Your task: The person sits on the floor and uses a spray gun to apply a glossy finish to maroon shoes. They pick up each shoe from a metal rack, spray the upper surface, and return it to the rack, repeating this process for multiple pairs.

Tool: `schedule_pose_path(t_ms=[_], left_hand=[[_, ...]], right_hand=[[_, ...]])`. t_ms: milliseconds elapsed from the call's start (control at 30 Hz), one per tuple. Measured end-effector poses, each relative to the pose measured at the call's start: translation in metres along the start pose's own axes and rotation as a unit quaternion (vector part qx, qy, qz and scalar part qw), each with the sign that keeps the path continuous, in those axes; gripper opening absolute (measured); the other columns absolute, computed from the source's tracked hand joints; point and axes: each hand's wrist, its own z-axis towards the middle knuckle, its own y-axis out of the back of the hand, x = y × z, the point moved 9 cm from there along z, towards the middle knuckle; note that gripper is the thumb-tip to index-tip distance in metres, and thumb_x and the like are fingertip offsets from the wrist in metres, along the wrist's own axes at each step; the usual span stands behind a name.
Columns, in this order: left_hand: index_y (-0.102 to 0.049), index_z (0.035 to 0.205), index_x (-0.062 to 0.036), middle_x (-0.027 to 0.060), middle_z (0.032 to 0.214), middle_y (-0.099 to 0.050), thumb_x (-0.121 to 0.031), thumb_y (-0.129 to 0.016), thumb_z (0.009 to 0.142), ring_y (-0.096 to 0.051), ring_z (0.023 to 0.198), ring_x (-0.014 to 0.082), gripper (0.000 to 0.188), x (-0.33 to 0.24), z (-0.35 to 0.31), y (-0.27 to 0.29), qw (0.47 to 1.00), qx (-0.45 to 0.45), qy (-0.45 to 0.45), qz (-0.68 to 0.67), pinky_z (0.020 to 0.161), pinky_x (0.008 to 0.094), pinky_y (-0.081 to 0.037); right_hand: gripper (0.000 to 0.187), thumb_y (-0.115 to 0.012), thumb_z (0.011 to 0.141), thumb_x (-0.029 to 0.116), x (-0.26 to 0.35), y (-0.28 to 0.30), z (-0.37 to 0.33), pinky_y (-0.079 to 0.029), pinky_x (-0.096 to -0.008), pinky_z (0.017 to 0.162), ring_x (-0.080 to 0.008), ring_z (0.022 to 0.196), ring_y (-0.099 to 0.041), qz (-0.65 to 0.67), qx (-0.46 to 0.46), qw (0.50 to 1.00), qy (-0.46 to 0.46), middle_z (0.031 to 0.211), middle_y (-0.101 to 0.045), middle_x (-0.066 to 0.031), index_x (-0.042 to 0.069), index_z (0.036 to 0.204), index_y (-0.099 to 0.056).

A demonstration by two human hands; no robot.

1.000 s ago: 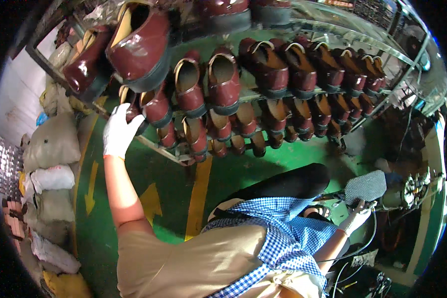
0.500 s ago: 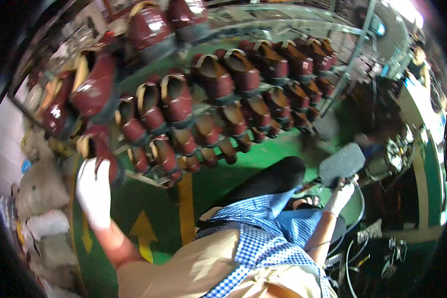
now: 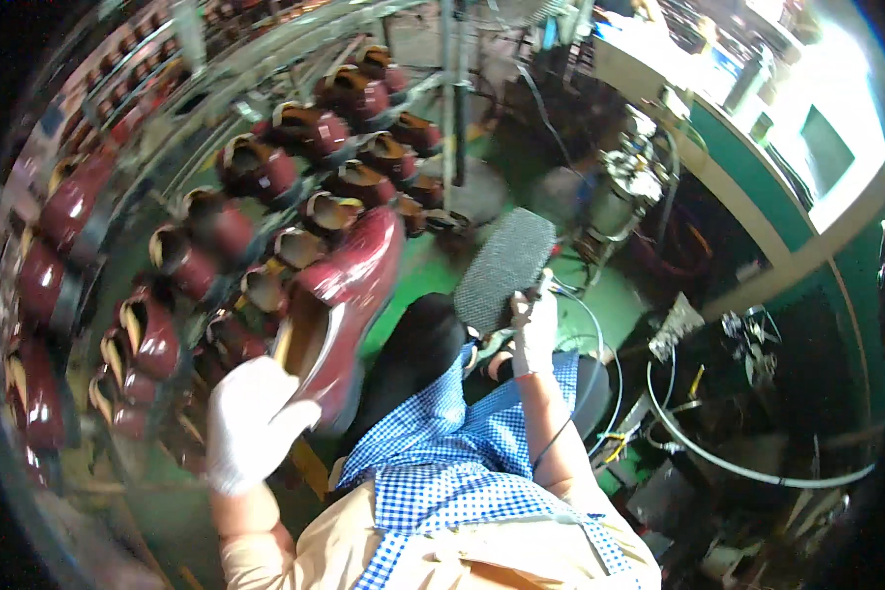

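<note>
We note: left hand [image 3: 259, 423] closed on red shoe [image 3: 356, 313] at its heel, long axis running away, toe angled rightward; right hand [image 3: 535, 329], fingers curled, holds grey textured pad [image 3: 505, 265] right of shoe, apart.

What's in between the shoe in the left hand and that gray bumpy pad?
In the head view, a strip of green floor and a black-clad knee lie between the shoe and the gray pad.

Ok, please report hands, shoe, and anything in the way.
White-gloved left hand: gripping glossy dark-red shoe by heel end. White-gloved right hand: at grey textured pad, grip unclear. Black-clad knee between shoe and pad.
</note>
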Motion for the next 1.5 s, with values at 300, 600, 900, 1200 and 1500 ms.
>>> schedule_pose_path(t_ms=[300,600,900,1200,1500], left_hand=[[-0.074,0.093,-0.0019,0.0152,0.085,-0.064,-0.017,-0.082,0.086,-0.065,0.079,0.0356,0.018,-0.080,0.156,-0.196,0.950,0.064,-0.306,-0.024,0.072,0.0452,-0.052],[-0.074,0.110,-0.0053,0.0133,0.107,-0.065,-0.006,-0.089,0.077,-0.064,0.103,0.0343,0.036,-0.085,0.126,-0.199,0.954,0.097,-0.273,-0.072,0.090,0.0442,-0.054],[-0.075,0.124,-0.0156,0.0080,0.118,-0.062,0.006,-0.090,0.073,-0.066,0.105,0.0282,0.058,-0.089,0.108,-0.184,0.940,0.065,-0.329,-0.065,0.089,0.0390,-0.056],[-0.074,0.123,-0.0105,0.0095,0.128,-0.062,0.007,-0.085,0.084,-0.066,0.112,0.0224,0.044,-0.075,0.102,-0.181,0.939,0.062,-0.329,-0.077,0.095,0.0347,-0.056],[-0.078,0.118,-0.0139,0.0108,0.117,-0.070,0.009,-0.087,0.079,-0.072,0.102,0.0271,0.046,-0.053,0.113,-0.183,0.961,0.105,-0.214,-0.141,0.088,0.0358,-0.059]], right_hand=[[0.031,-0.071,0.102,0.025,-0.008,0.028,-0.024,-0.053,-0.0408,0.084,-0.0258,0.091,-0.066,-0.016,0.053,0.996,-0.073,0.097,-0.066,-0.0128,0.001,0.121,-0.061],[0.023,-0.072,0.095,0.030,-0.023,0.032,-0.041,-0.052,-0.0459,0.079,-0.0331,0.089,-0.065,-0.245,0.034,0.956,0.160,0.091,-0.064,-0.0140,0.007,0.100,-0.070],[0.015,-0.076,0.098,0.017,0.003,0.111,-0.061,-0.052,-0.0356,0.072,-0.0257,0.078,-0.066,0.013,0.042,0.999,0.005,0.092,-0.065,-0.0110,0.006,0.107,-0.072],[0.020,-0.079,0.096,0.025,0.047,0.101,-0.070,-0.053,-0.0372,0.069,-0.0279,0.077,-0.067,0.085,0.155,0.983,0.059,0.089,-0.065,-0.0086,0.008,0.103,-0.072],[0.026,-0.078,0.096,0.028,0.051,0.091,-0.069,-0.051,-0.0353,0.064,-0.0246,0.074,-0.064,0.054,0.129,0.983,0.116,0.086,-0.062,-0.0067,0.009,0.114,-0.075]])
